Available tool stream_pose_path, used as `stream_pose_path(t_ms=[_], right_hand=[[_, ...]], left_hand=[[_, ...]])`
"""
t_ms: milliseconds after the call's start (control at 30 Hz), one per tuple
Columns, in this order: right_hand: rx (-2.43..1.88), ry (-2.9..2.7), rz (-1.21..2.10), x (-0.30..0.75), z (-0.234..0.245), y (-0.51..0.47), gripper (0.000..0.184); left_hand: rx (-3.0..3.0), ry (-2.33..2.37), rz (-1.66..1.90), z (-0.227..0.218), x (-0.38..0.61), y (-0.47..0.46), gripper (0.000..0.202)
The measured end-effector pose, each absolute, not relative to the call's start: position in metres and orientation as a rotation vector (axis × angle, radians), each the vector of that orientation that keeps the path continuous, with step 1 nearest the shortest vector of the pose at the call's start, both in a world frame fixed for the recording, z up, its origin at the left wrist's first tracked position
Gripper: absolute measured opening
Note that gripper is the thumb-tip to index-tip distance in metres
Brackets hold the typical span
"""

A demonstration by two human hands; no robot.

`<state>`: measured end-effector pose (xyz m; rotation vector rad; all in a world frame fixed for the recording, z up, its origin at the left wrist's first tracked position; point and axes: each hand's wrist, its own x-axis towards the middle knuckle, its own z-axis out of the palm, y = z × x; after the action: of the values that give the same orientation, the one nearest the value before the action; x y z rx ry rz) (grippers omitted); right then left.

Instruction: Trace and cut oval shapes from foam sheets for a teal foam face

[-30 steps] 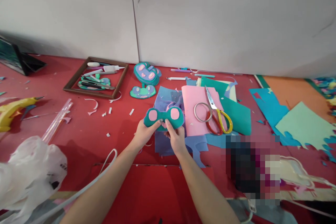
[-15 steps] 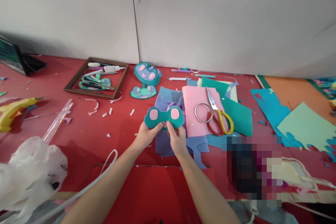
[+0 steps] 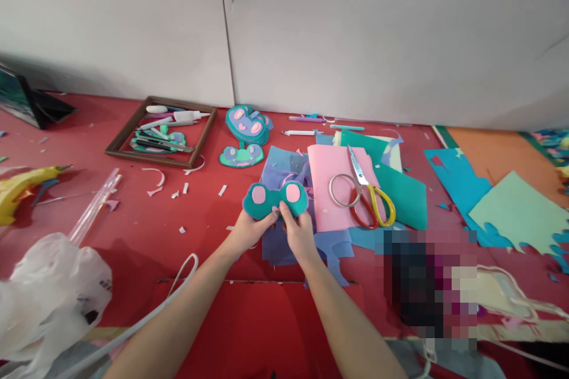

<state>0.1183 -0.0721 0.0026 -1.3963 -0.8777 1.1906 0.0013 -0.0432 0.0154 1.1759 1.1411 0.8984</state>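
Both my hands hold a teal foam cut-out (image 3: 274, 200) with two pink ovals on it, just above the red table (image 3: 133, 213). My left hand (image 3: 249, 230) pinches its lower left edge, fingers closed. My right hand (image 3: 299, 232) pinches its lower middle edge, fingers closed too. Under the hands lies a pile of lilac foam sheets (image 3: 284, 240). To the right a pink sheet (image 3: 333, 189) carries a metal ring (image 3: 343, 190) and scissors (image 3: 371, 195) with red and yellow handles.
A wooden frame (image 3: 128, 136) with pens and cutters sits at the back left, finished teal cut-outs (image 3: 246, 127) beside it. A yellow glue gun (image 3: 20, 186) and a white plastic bag (image 3: 48, 290) are at the left. Green, blue and mint sheets (image 3: 511, 210) spread right. A white wall backs the table.
The cut-out has shifted slightly in my hands, and my fingers have closed in nearer its middle lower edge. Nothing else has moved.
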Motion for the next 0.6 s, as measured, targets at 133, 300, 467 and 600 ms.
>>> stream_pose_path(t_ms=[133, 300, 467, 600], right_hand=[[-1.438, -0.911, 1.169, 0.1211, 0.0029, -0.0717, 0.036], [-1.450, -0.859, 1.233, 0.1216, 0.0004, -0.0710, 0.034], [-1.471, -0.962, 1.106, 0.1234, 0.0010, -0.0684, 0.030], [-1.475, -0.910, 1.146, 0.1265, 0.0009, -0.0674, 0.032]], left_hand=[[1.188, 1.138, 0.884, 0.0141, 0.0010, -0.0431, 0.026], [1.195, 1.136, 0.892, 0.0134, 0.0009, -0.0420, 0.024], [1.200, 1.173, 0.872, 0.0064, 0.0032, -0.0415, 0.026], [1.198, 1.282, 0.947, 0.0063, 0.0001, -0.0378, 0.027]])
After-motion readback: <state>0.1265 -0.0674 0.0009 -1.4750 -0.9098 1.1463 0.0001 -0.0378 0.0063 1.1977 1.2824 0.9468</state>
